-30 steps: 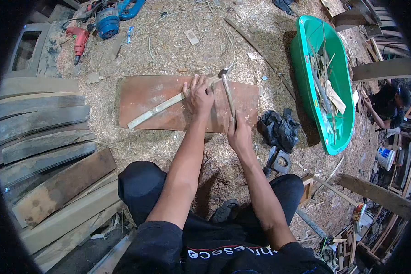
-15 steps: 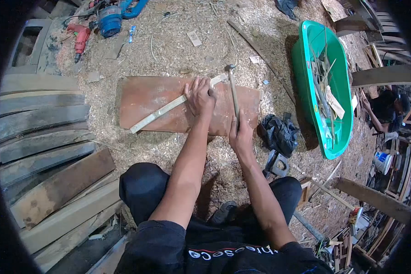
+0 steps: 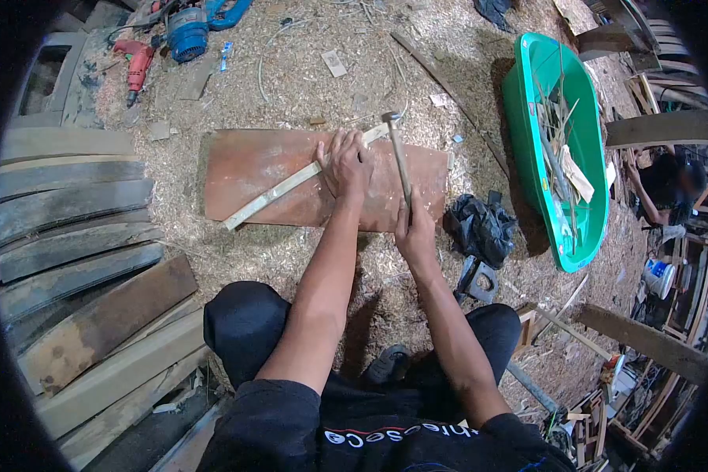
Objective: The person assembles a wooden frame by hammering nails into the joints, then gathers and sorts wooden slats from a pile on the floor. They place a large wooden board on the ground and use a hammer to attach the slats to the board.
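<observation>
A narrow, pale wooden strip point(image 3: 271, 198) lies slantwise across a flat reddish-brown board point(image 3: 240, 161) on the floor. My left hand point(image 3: 344, 167) is closed over the strip near the middle of the board, pressing it down, and covers part of it. In my right hand point(image 3: 415, 234) is a hammer point(image 3: 400, 161), gripped low on its wooden handle. The hammer's metal head overlaps the strip's upper right end in this view.
Right of the board sits a black plastic bag point(image 3: 482, 230), then a green tub point(image 3: 539, 169) holding sticks and offcuts. A red drill point(image 3: 138, 64) and a blue power tool point(image 3: 187, 38) lie at upper left. Curved planks point(image 3: 75, 200) line the left side. Another person point(image 3: 669, 185) is at far right.
The hammer head has shifted slightly left and turned a little. My left hand stays on the strip, and the strip and board keep their places.
</observation>
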`<state>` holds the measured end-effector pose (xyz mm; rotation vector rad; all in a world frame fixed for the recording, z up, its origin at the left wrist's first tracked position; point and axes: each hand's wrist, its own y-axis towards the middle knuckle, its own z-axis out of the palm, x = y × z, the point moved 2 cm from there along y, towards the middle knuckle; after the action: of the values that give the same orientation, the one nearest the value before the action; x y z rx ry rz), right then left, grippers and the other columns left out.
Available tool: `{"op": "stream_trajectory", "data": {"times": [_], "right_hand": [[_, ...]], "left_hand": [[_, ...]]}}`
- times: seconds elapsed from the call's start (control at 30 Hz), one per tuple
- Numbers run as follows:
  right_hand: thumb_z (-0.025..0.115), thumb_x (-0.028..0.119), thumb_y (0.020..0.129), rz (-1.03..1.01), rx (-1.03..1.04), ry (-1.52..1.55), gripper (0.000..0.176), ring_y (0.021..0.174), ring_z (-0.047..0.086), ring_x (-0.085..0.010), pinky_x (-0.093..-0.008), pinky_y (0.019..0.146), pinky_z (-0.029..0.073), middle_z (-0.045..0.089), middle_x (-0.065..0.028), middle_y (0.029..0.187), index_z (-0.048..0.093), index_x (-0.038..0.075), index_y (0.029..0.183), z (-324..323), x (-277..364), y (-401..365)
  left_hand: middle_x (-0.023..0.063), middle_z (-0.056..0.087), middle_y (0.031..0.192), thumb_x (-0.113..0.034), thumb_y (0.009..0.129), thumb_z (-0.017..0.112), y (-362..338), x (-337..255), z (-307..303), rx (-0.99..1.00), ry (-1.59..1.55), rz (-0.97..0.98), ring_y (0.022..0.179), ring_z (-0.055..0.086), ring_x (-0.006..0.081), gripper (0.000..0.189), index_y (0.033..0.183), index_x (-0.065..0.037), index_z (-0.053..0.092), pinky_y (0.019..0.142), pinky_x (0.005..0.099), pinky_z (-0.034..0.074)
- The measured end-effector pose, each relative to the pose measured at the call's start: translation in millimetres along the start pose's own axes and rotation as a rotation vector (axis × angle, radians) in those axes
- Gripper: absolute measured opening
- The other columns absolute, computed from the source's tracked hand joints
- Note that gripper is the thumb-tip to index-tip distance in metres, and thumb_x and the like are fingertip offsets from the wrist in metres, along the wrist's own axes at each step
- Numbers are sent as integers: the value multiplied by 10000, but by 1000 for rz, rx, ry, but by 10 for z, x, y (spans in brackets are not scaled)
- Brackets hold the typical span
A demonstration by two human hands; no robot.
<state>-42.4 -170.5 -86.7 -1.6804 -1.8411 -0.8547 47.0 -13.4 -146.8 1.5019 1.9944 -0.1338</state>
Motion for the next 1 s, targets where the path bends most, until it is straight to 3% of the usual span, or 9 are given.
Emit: {"op": "stream_trajectory", "data": {"times": [0.07, 0.17, 0.37, 0.4, 0.5, 0.6, 0.7, 0.8, 1.0], "right_hand": [[555, 133, 953, 83, 100, -89, 391, 888, 637, -474, -482, 722, 519, 629, -322, 972, 513, -44, 1299, 48, -89, 18], [558, 130, 949, -65, -49, 28, 407, 862, 646, -462, -475, 714, 521, 634, -313, 956, 505, -34, 1318, 1, -36, 21], [587, 116, 935, 65, 40, -26, 417, 849, 654, -450, -472, 710, 526, 643, -296, 955, 511, -20, 1321, -32, -14, 73], [571, 59, 940, -142, -104, -37, 414, 770, 665, -420, -440, 673, 519, 641, -292, 868, 493, -48, 1332, -21, 7, 86], [580, 85, 946, -358, -200, -65, 393, 701, 660, -395, -427, 639, 513, 635, -255, 777, 510, -44, 1311, -24, -16, 86], [537, 173, 983, 48, 37, 8, 304, 839, 672, -417, -449, 675, 518, 650, -277, 934, 554, -14, 1222, -57, -103, 25], [506, 196, 1004, 282, 141, 64, 264, 776, 667, -423, -458, 631, 496, 643, -270, 850, 566, 5, 1175, -140, -45, 65], [499, 205, 1007, 199, 83, 80, 262, 715, 656, -435, -468, 599, 476, 627, -271, 775, 562, 12, 1174, -126, -21, 85], [528, 198, 989, 22, 86, -56, 290, 748, 645, -453, -490, 619, 491, 629, -290, 831, 549, 36, 1230, -42, -118, 118]], "left_hand": [[10, 664, 1230, -177, 848, 591, 39, -31, -10, -26, -40, 8, 1285, 516, 213, 298, 1123, -127, 693, 1151, 496, 189], [18, 666, 1221, -173, 845, 597, 38, -9, -1, -38, -62, 4, 1274, 526, 215, 292, 1115, -119, 694, 1147, 504, 193], [8, 667, 1214, -171, 846, 596, 39, -10, 18, -31, -30, 0, 1266, 531, 206, 299, 1127, -132, 692, 1145, 505, 196], [7, 663, 1224, -174, 842, 604, 35, 12, 40, -22, -51, -6, 1278, 519, 209, 320, 1150, -132, 680, 1150, 516, 182], [21, 657, 1235, -195, 832, 628, 22, 39, 74, -33, -66, 3, 1300, 499, 222, 337, 1159, -126, 675, 1158, 528, 158], [34, 628, 1283, -215, 821, 653, 24, 24, 17, 62, -37, 15, 1325, 476, 234, 409, 1218, -118, 640, 1165, 536, 136], [40, 593, 1333, -222, 814, 670, 23, -17, -3, 84, -43, 20, 1353, 446, 242, 479, 1272, -107, 596, 1167, 553, 121], [45, 575, 1356, -298, 918, 579, 19, 0, 27, 78, 39, 65, 1370, 420, 244, 431, 1305, -109, 575, 1155, 555, 175], [30, 586, 1334, -147, 857, 619, 7, 19, 92, 73, 65, 65, 1375, 418, 214, 419, 1272, -111, 577, 1168, 560, 121]]}}
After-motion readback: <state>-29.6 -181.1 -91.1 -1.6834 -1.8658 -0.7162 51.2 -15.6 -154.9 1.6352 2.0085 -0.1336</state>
